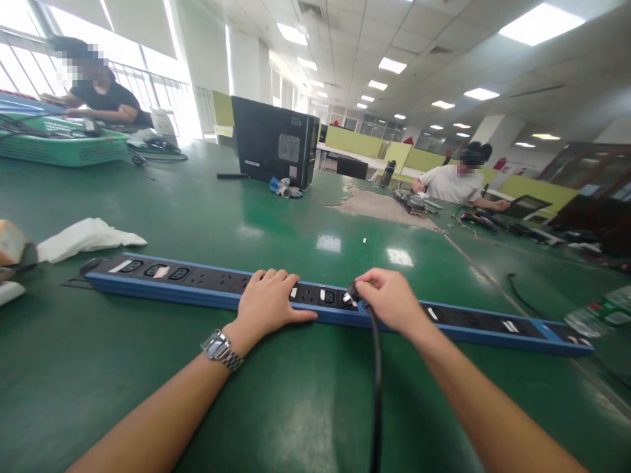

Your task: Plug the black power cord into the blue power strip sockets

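Midway along the power strip (331, 316), left hand (266, 300) clasps both edges; right hand (389, 295) pinches a plug (352, 290), apparently not fully seated.

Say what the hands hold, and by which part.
The right hand holds a black cable by its plug; the left hand grips the power strip across its width.

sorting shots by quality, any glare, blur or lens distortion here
Head view: windows washed out, ceiling lights glaring, bright reflections on the table; head view: the left end of the strip reads clearer than its right, and the bottle looks soft; head view: edges seem stretched, as through a wide lens.
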Demonstrator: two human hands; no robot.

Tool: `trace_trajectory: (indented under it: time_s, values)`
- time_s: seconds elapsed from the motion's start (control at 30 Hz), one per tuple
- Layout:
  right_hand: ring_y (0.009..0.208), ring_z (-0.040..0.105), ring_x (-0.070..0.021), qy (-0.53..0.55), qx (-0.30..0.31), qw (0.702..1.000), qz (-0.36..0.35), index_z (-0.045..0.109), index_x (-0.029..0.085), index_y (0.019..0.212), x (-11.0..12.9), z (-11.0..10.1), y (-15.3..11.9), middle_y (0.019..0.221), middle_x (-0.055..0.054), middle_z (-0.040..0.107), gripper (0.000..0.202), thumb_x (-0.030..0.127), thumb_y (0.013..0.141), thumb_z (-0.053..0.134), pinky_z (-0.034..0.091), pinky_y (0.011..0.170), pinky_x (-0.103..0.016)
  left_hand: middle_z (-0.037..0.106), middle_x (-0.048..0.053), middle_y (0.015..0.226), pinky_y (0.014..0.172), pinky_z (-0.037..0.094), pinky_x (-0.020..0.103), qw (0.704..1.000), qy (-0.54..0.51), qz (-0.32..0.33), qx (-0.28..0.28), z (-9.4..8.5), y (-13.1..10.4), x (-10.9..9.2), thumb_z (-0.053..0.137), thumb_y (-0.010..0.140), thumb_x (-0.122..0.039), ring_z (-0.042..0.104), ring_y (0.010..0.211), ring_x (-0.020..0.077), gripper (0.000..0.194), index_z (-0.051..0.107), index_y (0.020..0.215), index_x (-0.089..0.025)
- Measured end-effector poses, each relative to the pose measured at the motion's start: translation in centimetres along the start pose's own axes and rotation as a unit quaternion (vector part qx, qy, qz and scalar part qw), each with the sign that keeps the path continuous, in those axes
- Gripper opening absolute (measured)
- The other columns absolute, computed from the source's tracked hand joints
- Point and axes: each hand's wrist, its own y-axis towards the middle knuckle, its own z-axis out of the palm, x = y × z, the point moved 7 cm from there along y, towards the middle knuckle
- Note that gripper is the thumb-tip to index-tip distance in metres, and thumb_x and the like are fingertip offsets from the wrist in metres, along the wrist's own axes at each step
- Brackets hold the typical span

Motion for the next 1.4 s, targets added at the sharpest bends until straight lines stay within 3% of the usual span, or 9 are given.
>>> trace_trajectory:
  time_s: [0.13, 0.5, 0.57, 0.67, 0.73, 0.83, 1.0, 1.23, 1.4]
  values:
    - [0.059, 0.057, -0.0145, -0.075, 0.021, 0.997, -0.025, 0.071, 0.017, 0.076, 3.1, 6.5, 2.0, 0.064, -0.003, 0.067, 0.021, 0.027, 0.075, 0.052, 0.039, 0.056, -0.024, 0.067, 0.01, 0.096, 0.091, 0.037, 0.045, 1.0, 0.003, -0.001, -0.001, 0.0, -0.1, -0.1, 0.06, 0.063, -0.08, 0.058, 0.096, 0.0312, 0.071, 0.066, 0.102, -0.022]
    - [0.083, 0.066, -0.0247, -0.308, 0.066, 0.948, -0.04, 0.07, 0.015, 0.091, 7.0, 9.7, 1.6, 0.089, -0.014, 0.072, 0.026, 0.026, 0.081, 0.048, 0.046, 0.073, -0.032, 0.066, 0.009, 0.095, 0.09, 0.036, 0.044, 1.0, 0.004, -0.005, 0.002, 0.0, -0.2, -0.3, 0.062, 0.072, -0.063, 0.058, 0.096, 0.03, 0.05, 0.066, 0.099, -0.021]
    - [0.08, 0.066, -0.0242, -0.294, 0.055, 0.953, -0.046, 0.07, 0.015, 0.088, 7.5, 9.0, 1.6, 0.086, -0.013, 0.072, 0.025, 0.026, 0.08, 0.049, 0.045, 0.071, -0.031, 0.066, 0.01, 0.095, 0.09, 0.036, 0.044, 1.0, 0.007, -0.003, 0.001, -0.1, -0.2, -0.3, 0.06, 0.073, -0.064, 0.058, 0.096, 0.03, 0.05, 0.066, 0.098, -0.021]
    - [0.072, 0.064, -0.0195, -0.204, -0.022, 0.977, -0.055, 0.071, 0.017, 0.083, 7.4, 4.2, 1.8, 0.076, -0.008, 0.071, 0.024, 0.029, 0.08, 0.05, 0.043, 0.066, -0.028, 0.067, 0.01, 0.096, 0.09, 0.036, 0.044, 1.0, 0.004, -0.002, 0.001, -0.1, -0.2, -0.2, 0.058, 0.067, -0.076, 0.058, 0.096, 0.0308, 0.065, 0.065, 0.101, -0.021]
    - [0.062, 0.06, -0.016, -0.142, -0.072, 0.986, -0.053, 0.07, 0.017, 0.085, 6.0, 0.1, 1.5, 0.068, -0.004, 0.069, 0.026, 0.034, 0.081, 0.05, 0.041, 0.06, -0.026, 0.067, 0.011, 0.097, 0.09, 0.036, 0.044, 1.0, -0.002, -0.001, -0.001, -0.1, -0.2, -0.2, 0.056, 0.063, -0.082, 0.058, 0.096, 0.0312, 0.074, 0.065, 0.102, -0.021]
    - [0.054, 0.056, -0.0147, -0.133, -0.022, 0.99, -0.033, 0.07, 0.017, 0.081, 1.8, -2.9, 0.6, 0.059, -0.001, 0.065, 0.024, 0.034, 0.077, 0.053, 0.037, 0.054, -0.025, 0.067, 0.011, 0.098, 0.091, 0.036, 0.044, 1.0, -0.01, -0.003, 0.0, -0.1, -0.1, -0.1, 0.054, 0.063, -0.085, 0.058, 0.097, 0.0313, 0.076, 0.066, 0.103, -0.021]
    - [0.06, 0.058, -0.0164, -0.156, 0.036, 0.987, 0.0, 0.07, 0.017, 0.083, -3.5, -2.1, -0.6, 0.064, -0.002, 0.067, 0.025, 0.032, 0.077, 0.051, 0.038, 0.057, -0.026, 0.067, 0.011, 0.098, 0.092, 0.036, 0.044, 1.0, -0.004, -0.004, 0.009, 0.0, -0.1, 0.0, 0.052, 0.063, -0.086, 0.058, 0.098, 0.0314, 0.078, 0.065, 0.105, -0.021]
    - [0.06, 0.057, -0.0162, -0.264, 0.04, 0.963, -0.032, 0.07, 0.02, 0.074, -2.2, -1.1, 0.2, 0.065, -0.003, 0.067, 0.02, 0.027, 0.078, 0.051, 0.035, 0.058, -0.026, 0.067, 0.01, 0.1, 0.093, 0.036, 0.044, 1.0, 0.0, -0.014, 0.019, 0.1, 0.0, 0.0, 0.053, 0.062, -0.085, 0.058, 0.1, 0.0313, 0.077, 0.066, 0.106, -0.023]
    - [0.062, 0.059, -0.0175, -0.302, 0.019, 0.952, -0.04, 0.071, 0.02, 0.089, -2.0, -0.1, -1.1, 0.069, -0.005, 0.069, 0.026, 0.029, 0.084, 0.047, 0.034, 0.058, -0.027, 0.067, 0.011, 0.1, 0.092, 0.036, 0.045, 1.0, 0.008, -0.005, 0.015, 0.1, 0.0, 0.0, 0.05, 0.064, -0.087, 0.058, 0.098, 0.0317, 0.078, 0.065, 0.106, -0.022]
